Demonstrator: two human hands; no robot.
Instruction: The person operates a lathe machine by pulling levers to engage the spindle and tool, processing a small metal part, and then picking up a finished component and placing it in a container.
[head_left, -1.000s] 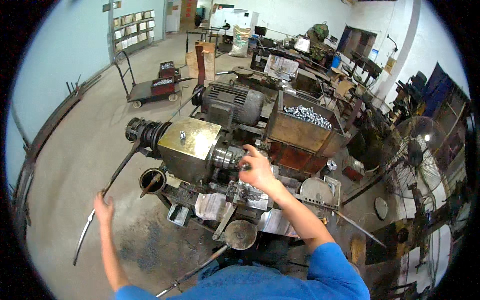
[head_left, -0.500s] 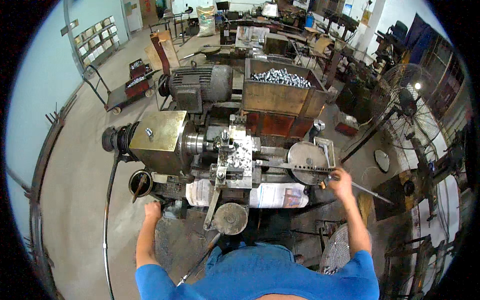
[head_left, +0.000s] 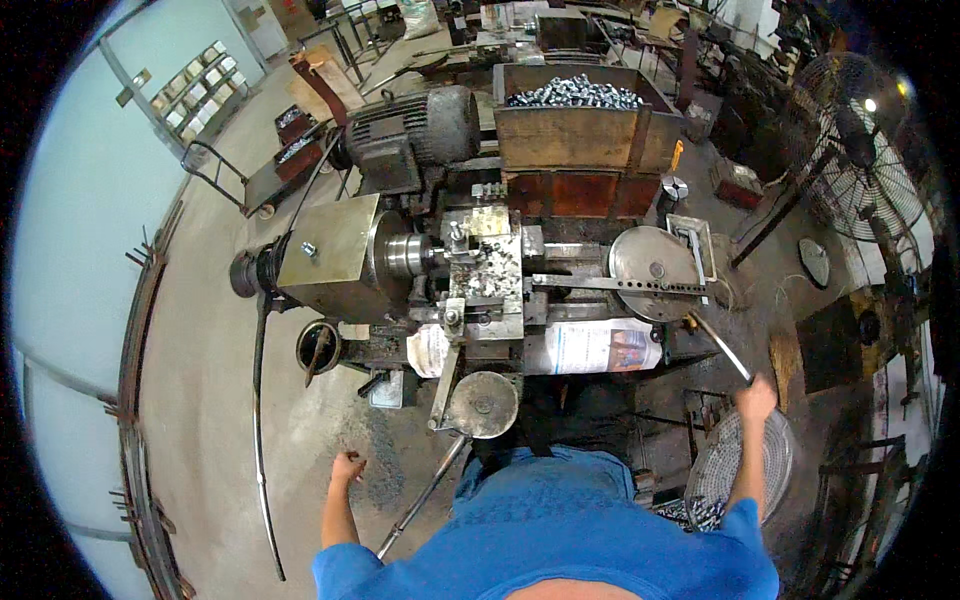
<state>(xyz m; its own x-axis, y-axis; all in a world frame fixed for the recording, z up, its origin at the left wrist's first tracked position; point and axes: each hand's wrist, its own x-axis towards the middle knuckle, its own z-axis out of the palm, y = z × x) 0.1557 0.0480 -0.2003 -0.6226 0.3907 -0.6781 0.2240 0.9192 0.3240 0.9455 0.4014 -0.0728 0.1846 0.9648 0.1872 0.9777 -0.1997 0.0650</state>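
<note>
My right hand [head_left: 757, 398] is closed around the outer end of a shiny metal lever [head_left: 722, 346] at the right end of a small lathe. The lever's inner end sits beside a round steel plate [head_left: 655, 268] crossed by a perforated bar [head_left: 585, 285]. My left hand [head_left: 348, 467] hangs over the floor, its fingers loosely apart and holding nothing. Nearest to it are a dark round pot with a stick [head_left: 318, 347] and a smaller disc [head_left: 483, 404] on a lever arm. Metal chips cover the lathe's cross slide [head_left: 486, 268], to the right of the chuck [head_left: 405, 255].
Behind the lathe are an electric motor [head_left: 412, 135] and a wooden bin [head_left: 570, 140] with many small metal parts. A perforated round basket [head_left: 745, 460] lies beside my right forearm. A long rod [head_left: 424, 496] slants up from below; a caged fan [head_left: 860, 150] stands at right.
My right hand has slid from near the lever's base to its outer end, and the lever has swung toward me. My left hand has drawn back from the lathe's front. The view has shifted.
</note>
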